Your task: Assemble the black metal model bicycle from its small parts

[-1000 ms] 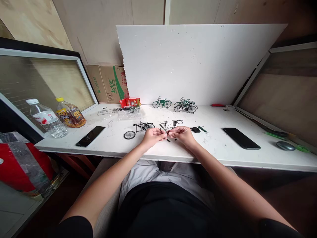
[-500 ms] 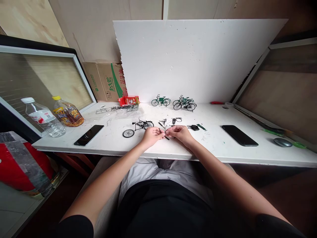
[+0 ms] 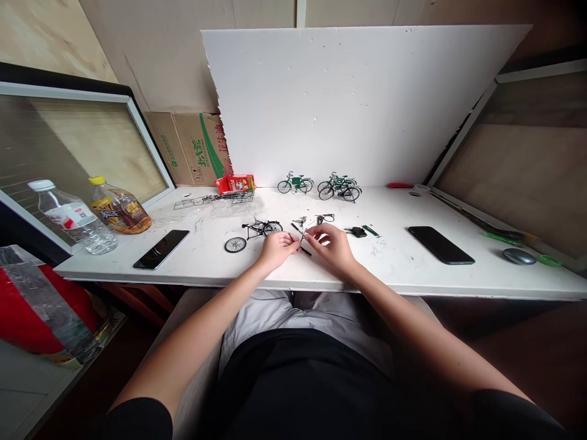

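My left hand (image 3: 277, 249) is closed, thumb and fingertips pinching a small thin dark part (image 3: 300, 241) too tiny to name. Opposite it, my right hand (image 3: 332, 245) is curled with thumb and index finger close together near that part; whatever lies between them is hidden. Beside my left hand lies a black model bicycle (image 3: 257, 229), partly assembled, with a spoked wheel (image 3: 235, 244) at its front end. A thin dark rod (image 3: 296, 228) shows just beyond my fingertips. Small dark loose parts (image 3: 325, 219) lie behind my right hand.
Green model bicycles (image 3: 296, 183) stand at the back before a white board (image 3: 358, 104). Part frames (image 3: 215, 198) and a red packet (image 3: 236, 183) lie back left. Phones (image 3: 161, 249) (image 3: 440, 245) flank my hands. Two bottles (image 3: 121, 208) stand left, a mouse (image 3: 518, 256) right.
My fingertips, which met before, have drawn slightly apart, the right hand lifting a little away. The small dark part now shows at my left fingertips. The view has shifted slightly.
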Available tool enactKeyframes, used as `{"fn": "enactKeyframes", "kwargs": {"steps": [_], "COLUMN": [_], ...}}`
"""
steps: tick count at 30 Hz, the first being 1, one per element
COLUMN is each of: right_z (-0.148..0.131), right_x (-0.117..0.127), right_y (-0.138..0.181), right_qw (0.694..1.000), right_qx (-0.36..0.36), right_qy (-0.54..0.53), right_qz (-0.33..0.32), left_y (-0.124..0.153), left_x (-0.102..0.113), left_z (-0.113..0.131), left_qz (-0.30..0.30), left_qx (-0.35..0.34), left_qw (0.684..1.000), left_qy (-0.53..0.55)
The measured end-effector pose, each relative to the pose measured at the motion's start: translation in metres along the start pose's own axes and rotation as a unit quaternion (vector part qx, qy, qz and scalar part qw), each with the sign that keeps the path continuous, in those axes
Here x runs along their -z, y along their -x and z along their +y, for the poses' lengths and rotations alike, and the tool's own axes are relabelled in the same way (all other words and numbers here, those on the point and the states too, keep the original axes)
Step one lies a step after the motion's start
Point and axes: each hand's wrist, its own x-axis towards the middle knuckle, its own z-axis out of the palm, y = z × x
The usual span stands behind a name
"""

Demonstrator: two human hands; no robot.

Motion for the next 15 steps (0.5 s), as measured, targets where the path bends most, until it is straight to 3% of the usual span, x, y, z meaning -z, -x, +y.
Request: {"fn": "enactKeyframes", "kwargs": {"steps": [2, 5, 11, 15], "right_z": [-0.014, -0.027, -0.023, -0.044], "right_x": [-0.001, -0.004, -0.007, 0.005], "right_y": [0.003, 0.008, 0.009, 0.004], "right_qw": [0.998, 0.995, 0.997, 0.997], "right_qx": [0.064, 0.094, 0.051, 0.011], "right_qy": [0.012, 0.015, -0.002, -0.018], "right_qz": [-0.027, -0.041, -0.055, -0.078], "left_y": [0.0, 0.002, 0.005, 0.004], "left_x": [0.001, 0.001, -0.001, -0.002], "left_z": [0.004, 0.01, 0.016, 0.015], "left_qz": [0.006, 0.011, -0.007, -0.005], "left_qx": [-0.002, 0.002, 0.01, 0.01], "left_qw": [1.0, 1.0, 1.0, 1.0], "left_qy": [-0.011, -0.024, -0.005, 0.002]}}
